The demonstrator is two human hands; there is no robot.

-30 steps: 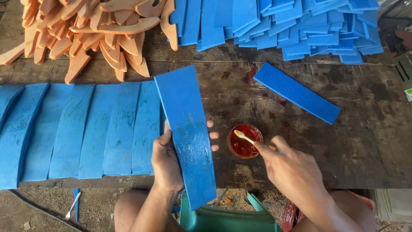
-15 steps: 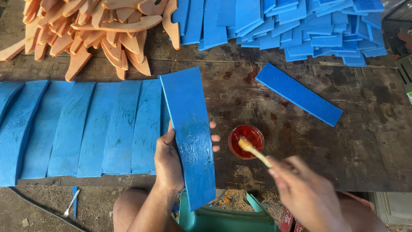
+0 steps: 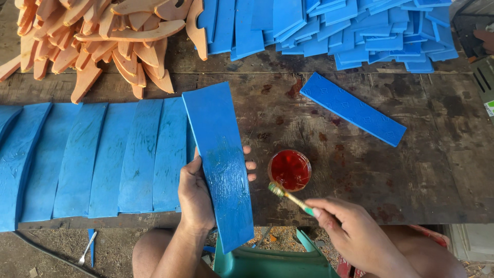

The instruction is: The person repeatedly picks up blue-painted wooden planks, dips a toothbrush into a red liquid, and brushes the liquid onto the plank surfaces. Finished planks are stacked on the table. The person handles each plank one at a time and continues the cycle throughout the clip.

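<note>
My left hand (image 3: 198, 195) grips a long blue foam strip (image 3: 221, 159) from underneath, holding it lengthwise over the table's near edge; its near half looks wet and shiny. My right hand (image 3: 350, 231) holds a small brush (image 3: 288, 195) with a green handle, its bristle tip just beside the lower rim of a small round cup of red liquid (image 3: 289, 170). The brush is clear of the strip, to its right.
A row of several blue curved strips (image 3: 92, 159) lies side by side on the dark wooden table (image 3: 437, 164). One textured blue strip (image 3: 352, 108) lies alone. Piles of orange pieces (image 3: 103, 36) and blue pieces (image 3: 350, 25) sit at the back. A green stool (image 3: 267, 262) is below.
My right hand has drawn the brush out of the red cup and back toward me. The blue strip in my left hand has shifted slightly.
</note>
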